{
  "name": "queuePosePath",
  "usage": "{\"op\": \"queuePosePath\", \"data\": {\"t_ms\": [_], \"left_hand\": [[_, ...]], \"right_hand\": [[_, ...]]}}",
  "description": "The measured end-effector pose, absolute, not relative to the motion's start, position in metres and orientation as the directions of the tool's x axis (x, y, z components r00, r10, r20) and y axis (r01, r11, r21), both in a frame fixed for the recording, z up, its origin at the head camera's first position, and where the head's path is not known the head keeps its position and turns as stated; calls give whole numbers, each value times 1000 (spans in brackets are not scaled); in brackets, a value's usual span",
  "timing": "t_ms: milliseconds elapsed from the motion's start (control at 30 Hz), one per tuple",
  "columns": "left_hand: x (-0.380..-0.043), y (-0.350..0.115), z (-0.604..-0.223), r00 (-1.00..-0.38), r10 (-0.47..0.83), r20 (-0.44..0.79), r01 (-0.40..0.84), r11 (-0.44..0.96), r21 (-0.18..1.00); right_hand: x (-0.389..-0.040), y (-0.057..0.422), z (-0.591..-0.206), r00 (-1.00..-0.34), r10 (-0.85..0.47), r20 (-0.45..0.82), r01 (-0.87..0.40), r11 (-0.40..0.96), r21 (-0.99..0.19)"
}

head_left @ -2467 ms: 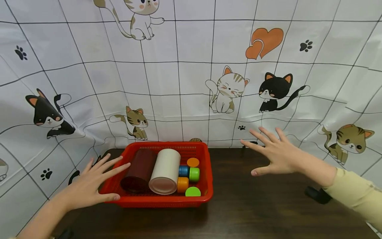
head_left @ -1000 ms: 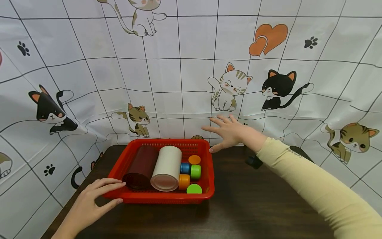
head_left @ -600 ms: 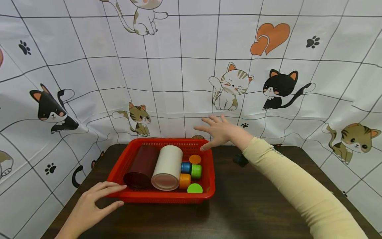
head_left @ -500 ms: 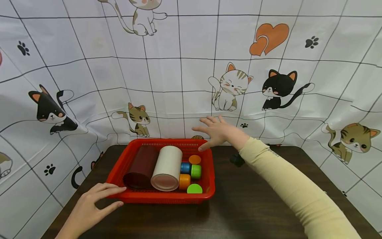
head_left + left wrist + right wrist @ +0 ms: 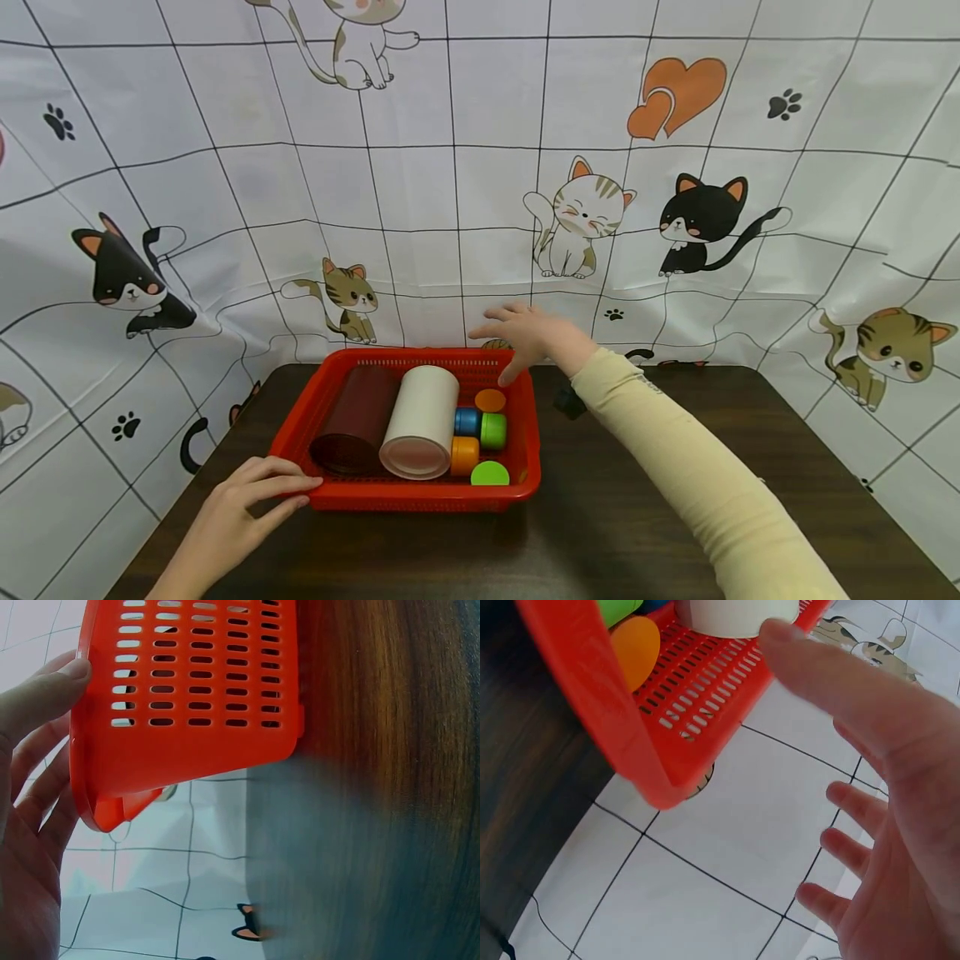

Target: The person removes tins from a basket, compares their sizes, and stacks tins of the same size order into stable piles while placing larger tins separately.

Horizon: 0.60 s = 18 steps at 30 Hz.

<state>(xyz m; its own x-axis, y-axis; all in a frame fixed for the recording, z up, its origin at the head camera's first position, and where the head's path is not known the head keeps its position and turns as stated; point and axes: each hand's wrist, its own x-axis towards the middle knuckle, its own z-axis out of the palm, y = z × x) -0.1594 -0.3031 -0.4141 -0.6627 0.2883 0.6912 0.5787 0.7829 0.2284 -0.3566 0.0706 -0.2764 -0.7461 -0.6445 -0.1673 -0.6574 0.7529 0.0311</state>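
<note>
A screened-off nook, wider setting unclear: white cat-print sheeting (image 5: 487, 196) hangs behind a dark wood-grain tabletop (image 5: 600, 508) and along both its sides.

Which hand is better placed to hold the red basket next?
Probably the left hand. Its thumb and fingers grip the rim of the red rectangular plastic basket at the near left corner. The right hand hovers by the far right corner, its four fingers apart from the rim.

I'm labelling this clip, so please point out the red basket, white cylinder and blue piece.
Red basket (image 5: 408, 493), head view: on its front rim.
White cylinder (image 5: 422, 408), head view: on its curved side.
Blue piece (image 5: 467, 422), head view: on its visible side.
</note>
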Motion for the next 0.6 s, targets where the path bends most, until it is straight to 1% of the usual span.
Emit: {"op": "queuePosePath", "data": {"t_ms": [200,333,500,600], "left_hand": [[-159,-304,-415,-646,308,698,596,775,209],[-158,-305,-415,-649,306,696,603,765,225],[-158,-305,-414,-653,307,693,604,763,231],[-159,-304,-413,-653,305,693,600,767,228]], "right_hand": [[-361,58,-287,-720,-669,-187,-675,737,-37],[-363,49,-293,-706,-684,-181,-689,723,-48],[-370,41,-302,-701,-684,-204,-682,726,-89],[-374,38,-310,-704,-684,-193,-673,729,-129]]}}
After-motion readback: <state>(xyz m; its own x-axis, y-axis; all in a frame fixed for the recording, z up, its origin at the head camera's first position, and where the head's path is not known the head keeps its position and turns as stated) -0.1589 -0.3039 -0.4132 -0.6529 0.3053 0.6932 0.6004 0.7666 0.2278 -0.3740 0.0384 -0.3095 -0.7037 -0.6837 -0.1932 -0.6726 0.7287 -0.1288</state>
